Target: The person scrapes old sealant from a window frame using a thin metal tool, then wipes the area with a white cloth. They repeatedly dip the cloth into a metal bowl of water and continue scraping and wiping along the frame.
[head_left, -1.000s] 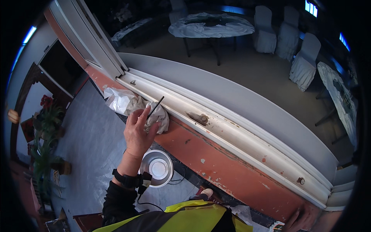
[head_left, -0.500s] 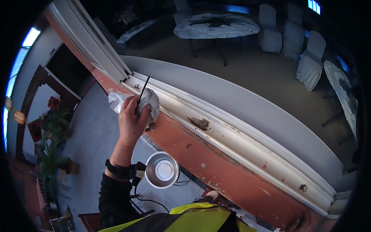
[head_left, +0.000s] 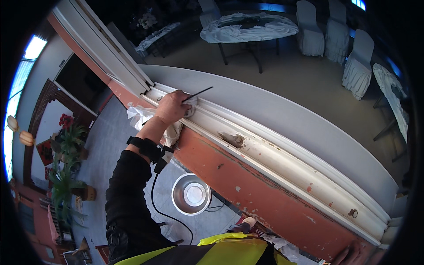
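My left hand (head_left: 173, 106) is closed round a pale cloth (head_left: 191, 107) and a thin dark rod (head_left: 199, 92), whose tip points up and right. The cloth presses into the far left part of the white window track (head_left: 274, 154). Below the wrist, a crumpled off-white rag (head_left: 173, 133) hangs over the edge of the red sill (head_left: 212, 163). White plastic film (head_left: 140, 115) lies beside the forearm. At the lower right, my right hand (head_left: 349, 254) rests in shadow by the sill's end, fingers apart, with nothing visible in it.
A steel bowl (head_left: 191, 194) stands below the sill, a black cable (head_left: 153, 194) beside it. A brown dirty patch (head_left: 232, 139) marks the track. Beyond the pale curved ledge (head_left: 282, 104) are a cloth-draped table (head_left: 247, 28) and covered chairs (head_left: 358, 62). Potted plants (head_left: 66, 176) stand left.
My left hand has moved right and away from me, from over the sill into the track. The rod has tipped from nearly upright toward the right. The off-white rag now shows below the wrist.
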Tool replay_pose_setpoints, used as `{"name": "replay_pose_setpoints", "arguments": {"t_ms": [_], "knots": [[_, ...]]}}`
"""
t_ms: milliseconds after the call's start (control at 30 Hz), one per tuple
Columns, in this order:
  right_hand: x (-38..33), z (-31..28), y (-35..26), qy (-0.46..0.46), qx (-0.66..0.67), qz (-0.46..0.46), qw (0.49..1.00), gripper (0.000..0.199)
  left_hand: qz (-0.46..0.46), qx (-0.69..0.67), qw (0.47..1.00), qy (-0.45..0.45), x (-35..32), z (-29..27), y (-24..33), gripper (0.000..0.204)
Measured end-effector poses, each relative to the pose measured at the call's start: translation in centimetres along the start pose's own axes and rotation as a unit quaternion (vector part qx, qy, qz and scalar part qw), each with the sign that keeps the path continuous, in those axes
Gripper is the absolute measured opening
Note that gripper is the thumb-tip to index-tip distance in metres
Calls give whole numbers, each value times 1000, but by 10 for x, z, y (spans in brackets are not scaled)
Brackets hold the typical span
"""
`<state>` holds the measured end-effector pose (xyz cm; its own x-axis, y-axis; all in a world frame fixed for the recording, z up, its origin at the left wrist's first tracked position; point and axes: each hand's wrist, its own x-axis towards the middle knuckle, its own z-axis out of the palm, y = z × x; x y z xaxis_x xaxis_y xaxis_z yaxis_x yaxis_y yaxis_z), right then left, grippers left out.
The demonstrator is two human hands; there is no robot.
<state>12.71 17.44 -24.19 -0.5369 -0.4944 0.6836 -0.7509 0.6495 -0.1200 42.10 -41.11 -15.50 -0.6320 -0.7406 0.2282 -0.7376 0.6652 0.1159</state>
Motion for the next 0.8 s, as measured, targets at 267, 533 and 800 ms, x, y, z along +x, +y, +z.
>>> {"name": "replay_pose_setpoints", "arguments": {"t_ms": [267,533,800], "knots": [[-4,-1,6,2,1,-4,1000,37,186,-52,980,47,-46,20,115,34],[-15,0,14,-56,7,26,998,33,39,106,993,42,-15,3,11,27],[-19,2,16,-35,27,39,998,30,383,13,922,59,-45,21,171,45]]}}
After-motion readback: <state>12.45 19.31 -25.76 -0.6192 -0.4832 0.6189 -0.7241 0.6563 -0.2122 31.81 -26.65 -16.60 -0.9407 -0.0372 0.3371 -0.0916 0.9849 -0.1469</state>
